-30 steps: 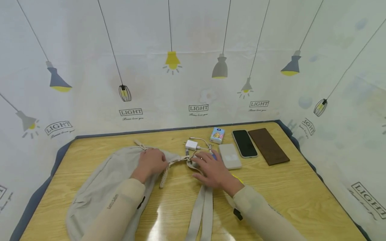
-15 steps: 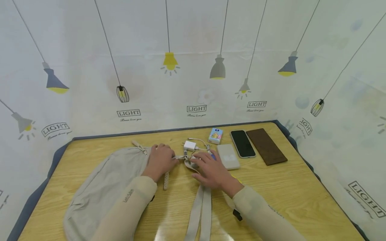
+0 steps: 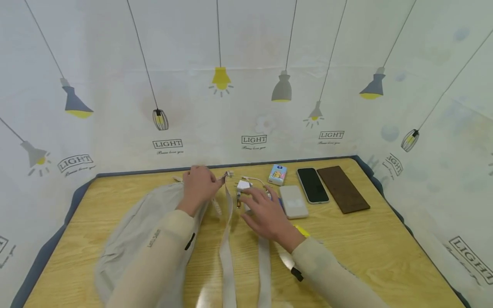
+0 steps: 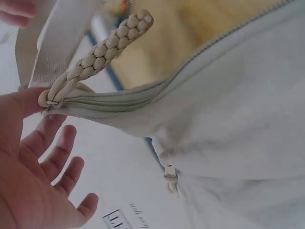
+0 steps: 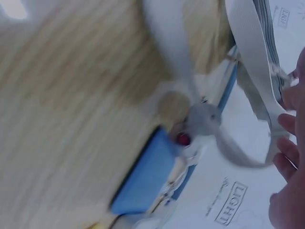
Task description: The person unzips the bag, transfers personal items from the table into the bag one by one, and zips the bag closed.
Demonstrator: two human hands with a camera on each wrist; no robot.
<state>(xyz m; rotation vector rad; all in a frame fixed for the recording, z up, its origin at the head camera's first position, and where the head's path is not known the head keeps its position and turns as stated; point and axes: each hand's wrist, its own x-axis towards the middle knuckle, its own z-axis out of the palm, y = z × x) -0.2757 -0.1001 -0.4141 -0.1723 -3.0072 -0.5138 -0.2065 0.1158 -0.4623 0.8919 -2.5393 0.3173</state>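
Note:
A light grey bag (image 3: 142, 226) lies on the left of the table. My left hand (image 3: 199, 187) pinches the end of its zip opening, where a braided zip pull (image 4: 102, 52) hangs. A flat grey strap (image 3: 228, 265) runs from that end down toward me. My right hand (image 3: 265, 214) is loosely spread, fingertips close to a white charger (image 3: 244, 185), with another length of strap (image 3: 264, 265) passing beneath it. In the right wrist view, its fingers are right beside the strap (image 5: 255, 52). A blue flat item (image 5: 143, 176) lies partly under the right hand.
A white power bank (image 3: 294, 201), a phone (image 3: 313, 185), a brown leather wallet-like piece (image 3: 343, 189) and a cartoon tissue pack (image 3: 277, 174) lie at the back right. Something yellow (image 3: 301, 231) shows beside the right wrist. A lamp-print curtain (image 3: 246, 107) stands behind the table.
My left hand has moved back and up with the bag's end, lifting the strap, which now hangs apart from the other length. The right hand has stayed almost in place.

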